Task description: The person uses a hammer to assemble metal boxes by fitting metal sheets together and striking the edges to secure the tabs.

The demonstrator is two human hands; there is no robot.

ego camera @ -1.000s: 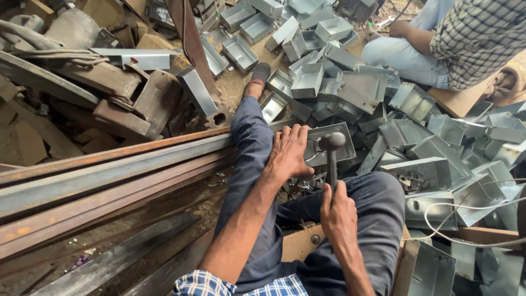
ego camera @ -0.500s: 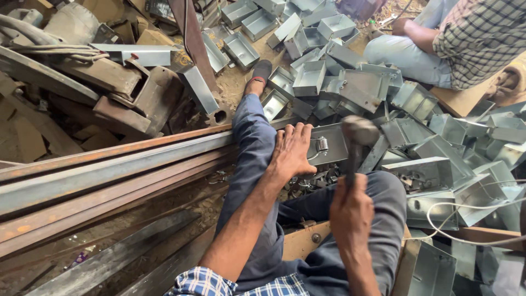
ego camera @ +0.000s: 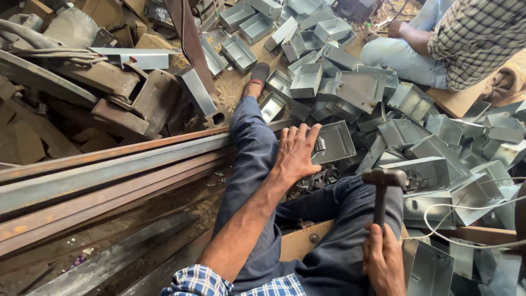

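Hammer (ego camera: 383,189) in rt hand (ego camera: 383,262); lt hand (ego camera: 296,151) steadies 1 box (ego camera: 335,142), prob.

One hammer (ego camera: 383,189), many metal boxes (ego camera: 307,79)

The boxes (ego camera: 350,90) are showing dull grey sheet metal, smooth and matt. The rails (ego camera: 109,170) are looking like steel, rusting brown and rough. The hammer (ego camera: 383,189) is showing a dark, worn metal head. The trousers (ego camera: 257,159) are looking like matt blue-grey cloth, and the ground (ego camera: 230,87) is lying dusty.
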